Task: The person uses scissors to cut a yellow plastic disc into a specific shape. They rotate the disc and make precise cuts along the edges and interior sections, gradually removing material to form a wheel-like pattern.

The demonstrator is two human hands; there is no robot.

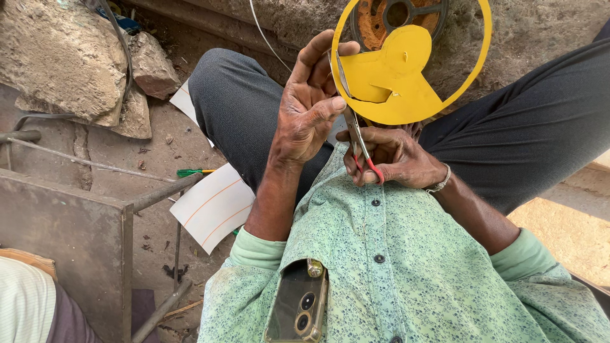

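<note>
My left hand (311, 101) pinches the left edge of a yellow round sheet cutout (397, 73), a thin ring with a shaped piece in its middle, held up over my lap. My right hand (394, 155) grips red-handled scissors (359, 143), whose blades point up into the yellow sheet beside my left thumb. Both hands are close together above my green patterned shirt (394, 254).
A phone (297, 305) sits in my shirt pocket. White sheets with orange lines (213, 206) lie on the dirt ground by my left knee. A metal table frame (76, 235) stands lower left, rocks (70, 57) upper left, a rusty wheel (387, 16) behind the yellow sheet. Another person's clothing (25, 305) shows bottom left.
</note>
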